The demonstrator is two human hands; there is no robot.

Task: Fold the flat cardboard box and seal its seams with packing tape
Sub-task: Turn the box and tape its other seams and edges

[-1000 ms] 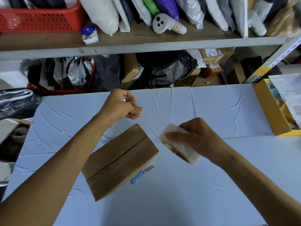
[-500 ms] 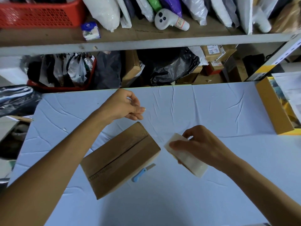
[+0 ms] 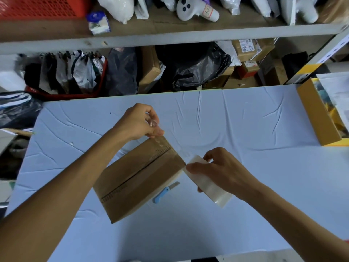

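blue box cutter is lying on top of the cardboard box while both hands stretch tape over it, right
No. The head view shows the blue box cutter on the table beside the cardboard box, not on top. The left hand and right hand do stretch packing tape over it.

The box [image 3: 139, 178] is seen in plain brown, crossed by a dark seam line. The tape roll [image 3: 207, 184] is shown milky white, the tape strip [image 3: 166, 146] clear. The knife [image 3: 160, 195] is handled in light blue and bladed in grey. The table [image 3: 245, 129] is covered in pale blue. The basket [image 3: 37, 8] is coloured red.
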